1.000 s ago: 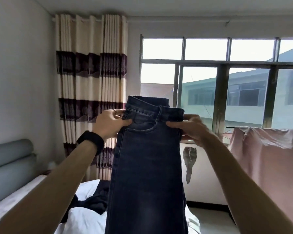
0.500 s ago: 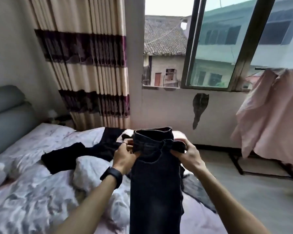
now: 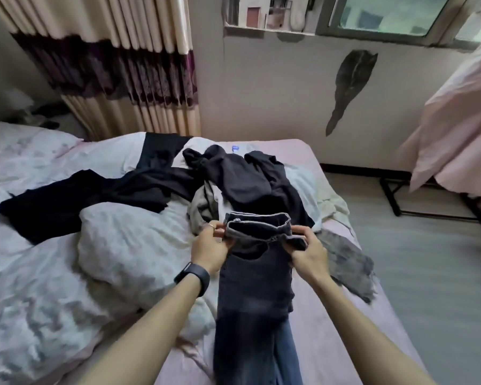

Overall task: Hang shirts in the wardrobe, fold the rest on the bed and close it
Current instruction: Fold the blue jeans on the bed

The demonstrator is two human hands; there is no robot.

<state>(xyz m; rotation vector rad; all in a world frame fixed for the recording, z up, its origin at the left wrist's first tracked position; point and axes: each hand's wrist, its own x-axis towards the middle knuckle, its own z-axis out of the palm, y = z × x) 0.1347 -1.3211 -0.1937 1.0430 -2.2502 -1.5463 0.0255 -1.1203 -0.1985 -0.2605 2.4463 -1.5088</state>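
Both hands pinch the dark jeans [image 3: 257, 276] at the waistband, left hand [image 3: 209, 249] and right hand [image 3: 307, 255], legs trailing down over the pink bed [image 3: 328, 323] beside dark clothes [image 3: 242, 176].

I see the bed [image 3: 331, 315] in its pink sheet carrying a rumpled white quilt [image 3: 122, 245] on the left, a black garment [image 3: 95, 190] spread across it, a heap of dark clothes [image 3: 247, 176] at the far end, a grey cloth [image 3: 347, 262] by the right edge, and jeans [image 3: 256, 287] running lengthwise down the near part.
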